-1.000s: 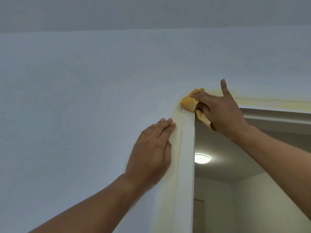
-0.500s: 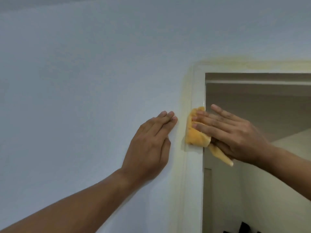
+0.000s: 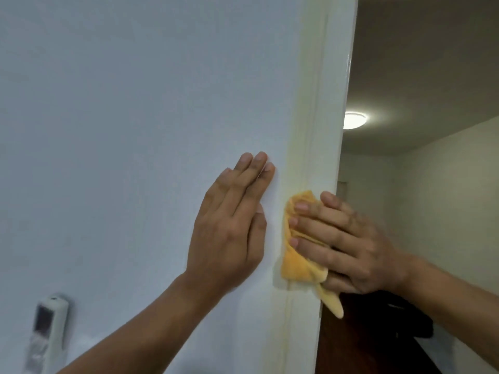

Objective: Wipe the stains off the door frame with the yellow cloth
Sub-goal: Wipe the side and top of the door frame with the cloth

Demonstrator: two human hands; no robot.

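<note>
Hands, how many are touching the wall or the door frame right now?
2. The left hand lies flat on the pale blue wall, beside the white door frame. The right hand presses the crumpled yellow cloth against the frame. None seem hidden.

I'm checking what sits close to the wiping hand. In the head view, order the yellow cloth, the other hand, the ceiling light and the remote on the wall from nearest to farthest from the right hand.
1. yellow cloth: under the right hand, pressed on the door frame.
2. left hand: just left, flat on the wall.
3. ceiling light: above, in the room beyond the doorway.
4. remote: far lower left on the wall.
</note>
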